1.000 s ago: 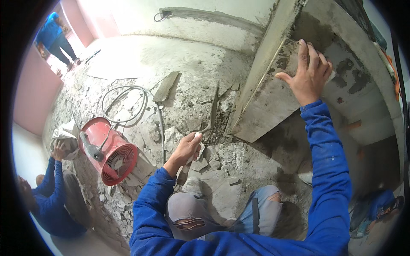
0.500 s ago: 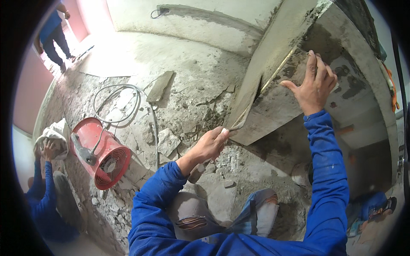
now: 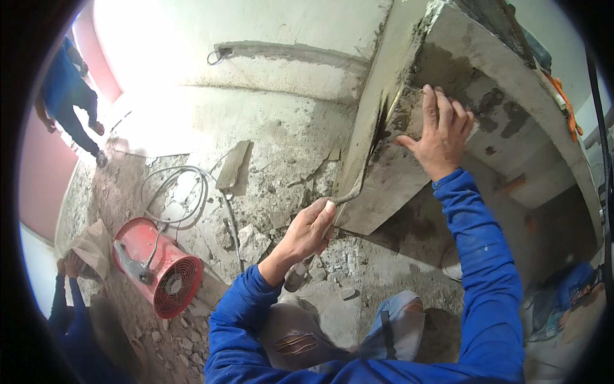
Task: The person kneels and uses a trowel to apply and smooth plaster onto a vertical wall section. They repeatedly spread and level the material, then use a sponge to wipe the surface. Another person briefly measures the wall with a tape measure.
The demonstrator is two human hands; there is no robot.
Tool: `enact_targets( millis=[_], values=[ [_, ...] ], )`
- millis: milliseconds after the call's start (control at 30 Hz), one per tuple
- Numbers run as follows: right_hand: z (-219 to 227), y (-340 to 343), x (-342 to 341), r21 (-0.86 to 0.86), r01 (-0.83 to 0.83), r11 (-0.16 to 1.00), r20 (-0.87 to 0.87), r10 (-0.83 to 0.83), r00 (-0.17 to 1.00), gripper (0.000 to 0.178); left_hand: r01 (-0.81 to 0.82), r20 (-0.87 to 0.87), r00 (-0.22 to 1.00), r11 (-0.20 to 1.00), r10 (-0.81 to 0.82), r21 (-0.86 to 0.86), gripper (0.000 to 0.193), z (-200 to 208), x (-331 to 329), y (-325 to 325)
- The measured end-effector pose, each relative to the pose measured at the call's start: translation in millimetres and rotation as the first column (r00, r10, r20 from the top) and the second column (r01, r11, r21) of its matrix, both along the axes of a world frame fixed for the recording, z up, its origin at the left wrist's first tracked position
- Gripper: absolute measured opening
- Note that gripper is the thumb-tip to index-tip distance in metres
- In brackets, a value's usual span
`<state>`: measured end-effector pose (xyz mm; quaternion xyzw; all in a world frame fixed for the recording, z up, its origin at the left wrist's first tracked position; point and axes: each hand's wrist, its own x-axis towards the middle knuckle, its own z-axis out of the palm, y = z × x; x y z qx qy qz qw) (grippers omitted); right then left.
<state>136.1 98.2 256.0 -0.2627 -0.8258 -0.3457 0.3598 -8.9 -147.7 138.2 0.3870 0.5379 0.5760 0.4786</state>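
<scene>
Grey, mortar-smeared panel lies at three o'clock, meeting the pale upright along a slanting corner. Just below centre, toward six o'clock, the left hand is closed around the handle of a trowel, whose cranked neck points to two o'clock; its blade shows nearly edge-on along that corner. At two o'clock the right hand is unclenched, fingers spread, its fingertips on the panel and no tool in its grasp; how hard it presses, I cannot tell.

The panel already stands against the upright, yet the work looks unfinished: dark, uneven patches mark its upper face, and the top of the corner is rough. Whether the joint behind the blade is filled cannot be told.

Broken rubble remains on the floor toward eight o'clock, where a red fan lies on its side. At twelve o'clock, the wall groove looks filled with grey mortar, its surface unpainted.
</scene>
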Motion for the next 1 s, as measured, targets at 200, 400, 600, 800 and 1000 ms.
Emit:
enact_targets(
  millis=[200,400,600,800,1000],
  values=[
    [2,-1,-1,0.033,-0.049,0.998,-0.044,0.051,0.998,0.116,0.015,-0.116,0.993,1.0,-0.017,-0.02,0.042,25,-7,5],
    [3,-4,1,-0.023,-0.022,0.999,-0.012,0.021,1.0,0.119,0.018,0.023,1.0,0.945,-0.011,-0.326,0.039,-20,4,-4],
    [3,-4,3,-0.083,-0.035,0.996,-0.005,0.034,0.999,0.118,-0.045,-0.188,0.982,0.994,0.026,-0.096,0.04,28,-6,5],
    [3,-5,3,-0.125,-0.072,0.99,-0.03,0.069,0.997,0.114,-0.129,-0.254,0.958,0.991,0.135,0.04,0.039,72,-2,2],
    [0,-4,3,-0.123,-0.06,0.991,-0.012,0.059,0.998,0.114,-0.203,-0.064,0.976,0.975,0.209,0.088,0.04,64,13,-3]
  ],
)
